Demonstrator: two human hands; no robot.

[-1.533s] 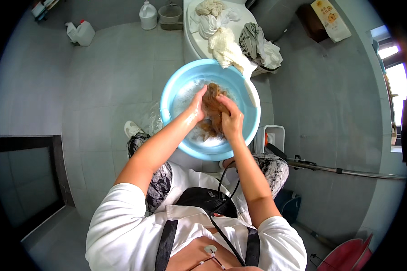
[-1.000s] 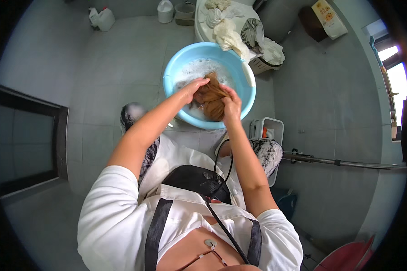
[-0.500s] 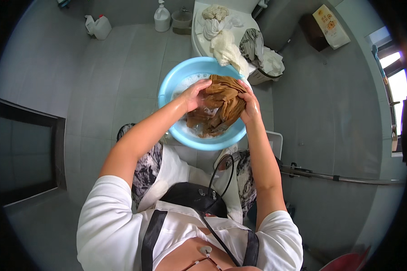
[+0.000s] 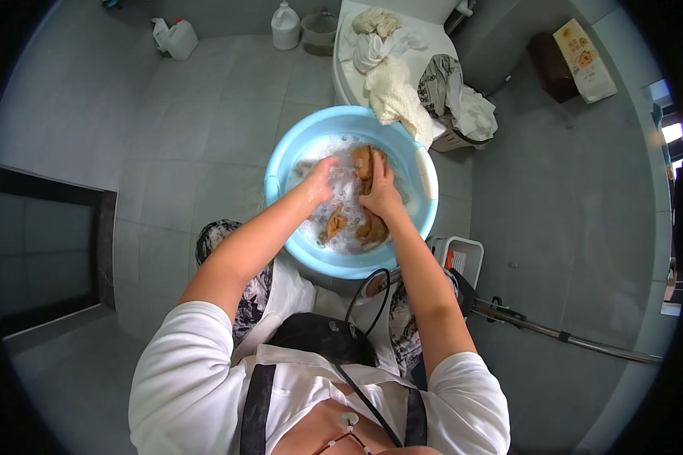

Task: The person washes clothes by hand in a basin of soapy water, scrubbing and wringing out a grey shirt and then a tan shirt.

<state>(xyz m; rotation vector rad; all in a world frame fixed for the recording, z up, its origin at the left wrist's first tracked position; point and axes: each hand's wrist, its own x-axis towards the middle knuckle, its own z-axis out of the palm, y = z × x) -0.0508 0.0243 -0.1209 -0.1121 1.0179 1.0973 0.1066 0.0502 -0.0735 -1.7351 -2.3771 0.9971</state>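
A light blue basin [image 4: 277,163] of sudsy water stands on the floor in front of me. In it lies a brown cloth garment [image 4: 372,230], largely sunk beneath the foam, with only folds showing at the middle and right. My right hand [image 4: 381,196] rests on those folds, fingers stretched out and pressing down. Across the foam, my left hand [image 4: 320,180] hovers near the left of the suds, empty, its fingers apart from the garment.
Whitish cloths [image 4: 391,83] lie on the toilet lid [image 4: 344,72], one hanging over the basin rim. A grey printed cloth [image 4: 440,83] sits beside a basket [image 4: 454,140]. White jugs [image 4: 286,26] stand at the back; a metal pole [image 4: 542,330] extends right.
The brown garment has gone from being held up between both hands down into the suds. My right hand has moved left and now presses on it; my left hand has let go.
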